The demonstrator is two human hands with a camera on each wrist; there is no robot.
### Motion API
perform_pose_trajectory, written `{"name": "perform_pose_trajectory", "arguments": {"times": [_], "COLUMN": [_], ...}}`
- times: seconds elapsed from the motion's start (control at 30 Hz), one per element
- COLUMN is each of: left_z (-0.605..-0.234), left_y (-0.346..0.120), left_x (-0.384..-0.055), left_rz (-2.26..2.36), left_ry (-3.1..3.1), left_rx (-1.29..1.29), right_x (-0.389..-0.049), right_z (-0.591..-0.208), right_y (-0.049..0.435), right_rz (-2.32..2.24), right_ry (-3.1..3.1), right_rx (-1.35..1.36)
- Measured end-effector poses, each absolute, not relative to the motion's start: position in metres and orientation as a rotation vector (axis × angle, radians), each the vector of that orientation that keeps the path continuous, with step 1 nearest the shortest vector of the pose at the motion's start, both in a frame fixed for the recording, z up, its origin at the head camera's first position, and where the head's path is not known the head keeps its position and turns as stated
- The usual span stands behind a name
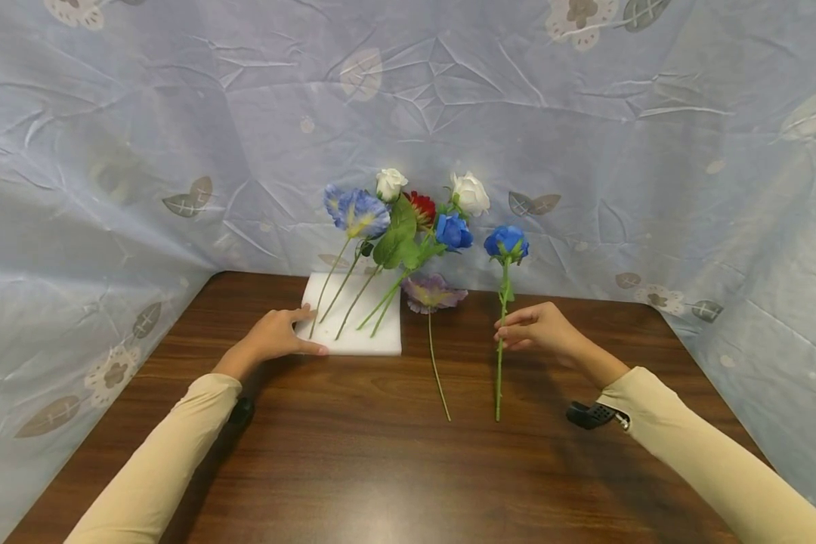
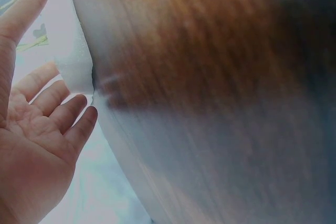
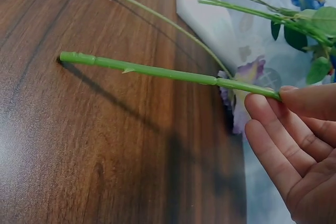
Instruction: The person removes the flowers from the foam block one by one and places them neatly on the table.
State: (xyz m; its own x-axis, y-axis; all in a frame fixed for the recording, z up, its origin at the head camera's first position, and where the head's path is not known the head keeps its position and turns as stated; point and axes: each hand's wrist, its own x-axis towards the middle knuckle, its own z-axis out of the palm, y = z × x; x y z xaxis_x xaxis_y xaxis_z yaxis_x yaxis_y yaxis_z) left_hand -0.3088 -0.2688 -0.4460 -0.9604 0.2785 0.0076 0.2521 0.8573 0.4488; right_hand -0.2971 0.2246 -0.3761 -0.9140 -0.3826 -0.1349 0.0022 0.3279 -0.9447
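My right hand (image 1: pixel 537 326) pinches the green stem of a blue rose (image 1: pixel 506 242) between thumb and fingers. In the right wrist view, the bare lower end of that stem (image 3: pixel 157 72) points left above the tabletop. My left hand (image 1: pixel 272 338) touches the left front corner of a white foam block (image 1: pixel 381 344), its fingers fairly straight and its thumb along the front edge. Several flower stems meet the top of the block: a pale blue flower (image 1: pixel 360 214), two white roses (image 1: pixel 471 194), a red flower (image 1: pixel 421 208) and another blue rose (image 1: pixel 452 232).
A purple flower (image 1: pixel 431 293) lies on the brown wooden table (image 1: pixel 381 453) between the foam block and my right hand, its thin stem pointing toward me. Pale patterned cloth (image 1: pixel 279 136) hangs behind the table and along both sides.
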Motion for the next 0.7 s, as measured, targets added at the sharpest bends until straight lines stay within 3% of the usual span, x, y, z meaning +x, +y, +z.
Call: {"name": "perform_pose_trajectory", "arguments": {"times": [0.7], "left_z": [-0.444], "left_y": [-0.269], "left_x": [-0.307], "left_rz": [0.706], "left_ry": [2.962], "left_rx": [0.415], "right_x": [-0.313], "right_z": [-0.400], "right_y": [0.198], "right_rz": [-1.437], "right_ry": [2.214], "right_rx": [-0.286]}}
